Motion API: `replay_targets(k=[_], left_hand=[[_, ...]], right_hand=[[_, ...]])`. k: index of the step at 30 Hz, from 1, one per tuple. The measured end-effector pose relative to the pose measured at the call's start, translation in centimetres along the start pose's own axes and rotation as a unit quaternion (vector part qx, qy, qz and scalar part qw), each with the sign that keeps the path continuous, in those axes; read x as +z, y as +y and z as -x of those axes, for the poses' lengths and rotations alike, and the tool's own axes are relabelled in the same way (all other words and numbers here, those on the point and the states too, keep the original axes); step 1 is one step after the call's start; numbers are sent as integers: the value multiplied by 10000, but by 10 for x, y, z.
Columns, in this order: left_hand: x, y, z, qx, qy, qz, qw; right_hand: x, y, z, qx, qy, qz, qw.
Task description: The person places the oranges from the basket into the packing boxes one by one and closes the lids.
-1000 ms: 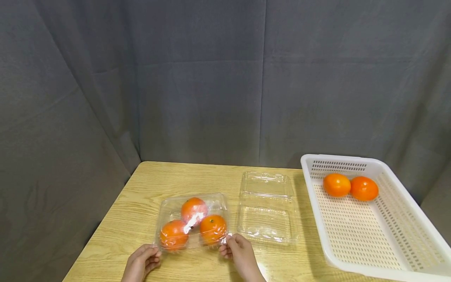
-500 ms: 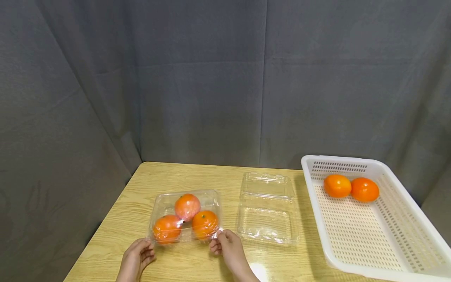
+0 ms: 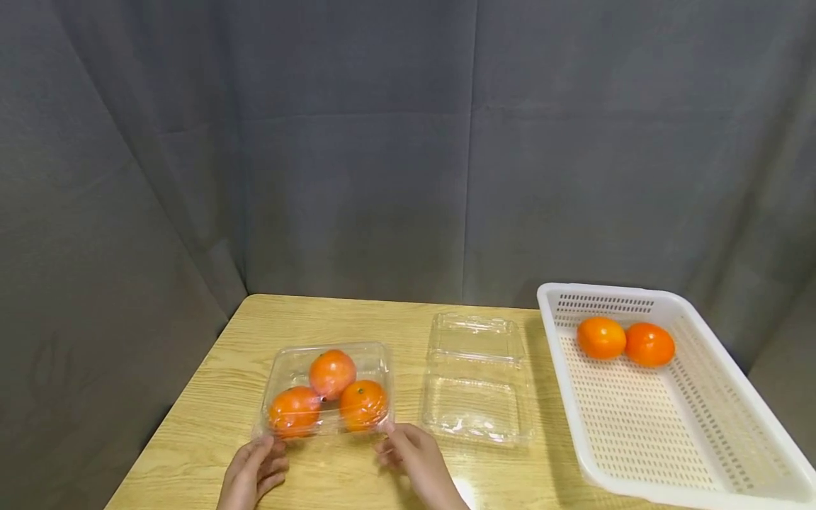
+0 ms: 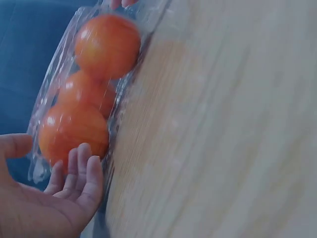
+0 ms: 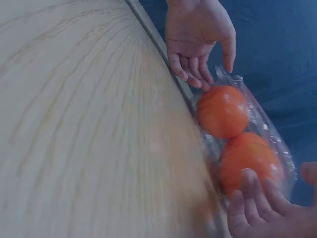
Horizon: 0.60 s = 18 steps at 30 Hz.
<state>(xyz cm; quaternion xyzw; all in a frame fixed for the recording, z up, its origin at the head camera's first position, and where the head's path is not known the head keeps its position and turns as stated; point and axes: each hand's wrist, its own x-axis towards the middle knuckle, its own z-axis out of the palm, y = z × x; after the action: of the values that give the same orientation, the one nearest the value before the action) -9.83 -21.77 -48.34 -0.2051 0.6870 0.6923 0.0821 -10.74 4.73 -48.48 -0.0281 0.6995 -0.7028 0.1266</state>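
The closed plastic box (image 3: 292,365) sits on the near part of the table (image 3: 204,404), with three oranges (image 3: 332,374) showing through its lid. Over the last second it has slid a little to the left and slightly back on the table, away from the open plastic box (image 3: 474,407) on its right. The broad glare that lay across the middle of the lid a second ago has mostly faded, so the oranges show more clearly. Both hands have travelled along with it.

The left hand (image 3: 245,476) is at the near left corner, coming in from below, palm turned inward. Its thumb stands apart from the fingers, which are loosely straight, slightly bent, and lie against the box's end. The right hand (image 3: 417,457) mirrors it at the near right corner, its fingers loosely extended and thumb set apart; the right wrist view blurs exactly where they touch.

The open box and the white basket (image 3: 644,425), with its two loose oranges (image 3: 601,338) side by side at the far end, have stayed put.
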Motion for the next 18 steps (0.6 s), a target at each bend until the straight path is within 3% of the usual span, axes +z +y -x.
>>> replay_targets(k=[4, 8, 12, 18], left_hand=[[14, -7, 8, -10, -15, -171, 9999], [31, -11, 13, 144, -254, -385, 9988], [49, -13, 16, 390, -863, -559, 9939], [78, -16, 19, 759, -1837, -787, 9769]], right_hand=[[-14, -5, 11, -132, -117, 344, 9993], [-27, -12, 20, -184, -154, 663, 9975], [-39, -21, 27, -351, -145, 928, 9950], [-57, -25, 34, -603, -39, 988, 9933]])
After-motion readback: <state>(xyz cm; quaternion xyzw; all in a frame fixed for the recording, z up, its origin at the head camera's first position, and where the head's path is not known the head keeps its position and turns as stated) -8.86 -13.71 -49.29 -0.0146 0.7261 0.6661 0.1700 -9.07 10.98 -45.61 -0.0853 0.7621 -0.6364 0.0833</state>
